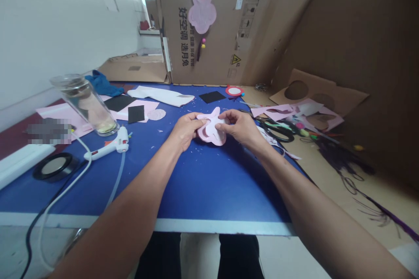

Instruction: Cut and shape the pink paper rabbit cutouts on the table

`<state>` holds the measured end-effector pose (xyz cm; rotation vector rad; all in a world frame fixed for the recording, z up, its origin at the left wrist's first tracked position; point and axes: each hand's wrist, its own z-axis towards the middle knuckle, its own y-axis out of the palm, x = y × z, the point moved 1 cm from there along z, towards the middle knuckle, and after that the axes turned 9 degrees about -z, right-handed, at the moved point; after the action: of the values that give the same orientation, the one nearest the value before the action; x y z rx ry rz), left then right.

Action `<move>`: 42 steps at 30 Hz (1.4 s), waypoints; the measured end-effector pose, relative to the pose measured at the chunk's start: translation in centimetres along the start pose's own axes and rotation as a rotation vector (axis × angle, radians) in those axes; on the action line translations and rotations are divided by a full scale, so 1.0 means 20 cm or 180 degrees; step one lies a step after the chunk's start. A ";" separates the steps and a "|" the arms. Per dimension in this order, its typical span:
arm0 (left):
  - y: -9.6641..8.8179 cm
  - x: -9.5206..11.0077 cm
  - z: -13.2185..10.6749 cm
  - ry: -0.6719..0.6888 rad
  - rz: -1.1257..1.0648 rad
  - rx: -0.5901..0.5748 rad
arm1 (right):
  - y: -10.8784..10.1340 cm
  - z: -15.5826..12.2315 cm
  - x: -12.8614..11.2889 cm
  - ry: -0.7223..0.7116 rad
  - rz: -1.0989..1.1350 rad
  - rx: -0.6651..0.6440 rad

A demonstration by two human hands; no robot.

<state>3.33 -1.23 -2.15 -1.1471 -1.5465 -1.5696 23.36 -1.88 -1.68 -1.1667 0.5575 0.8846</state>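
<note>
Reaching inward from either side over the blue tabletop, both hands pinch a pink paper cutout.

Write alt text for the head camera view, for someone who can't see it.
A person's left hand and right hand hold a scalloped pale-pink paper cutout above a blue tabletop. A white glue gun lies to the left, and pink paper offcuts lie to the right. Behind, a similar pink cutout is on an upright cardboard panel.

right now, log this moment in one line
left hand: gripping paper cutouts | right hand: touching paper cutouts | glue gun: on table, left side
</note>
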 end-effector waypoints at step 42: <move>-0.03 0.07 0.01 0.0994 0.0618 0.0341 | -0.01 -0.01 -0.07 0.0219 0.0871 0.0067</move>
<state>2.23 -0.83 -1.25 -0.9134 -1.2588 -1.4394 22.79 -2.50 -0.45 -1.1209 0.7940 1.0711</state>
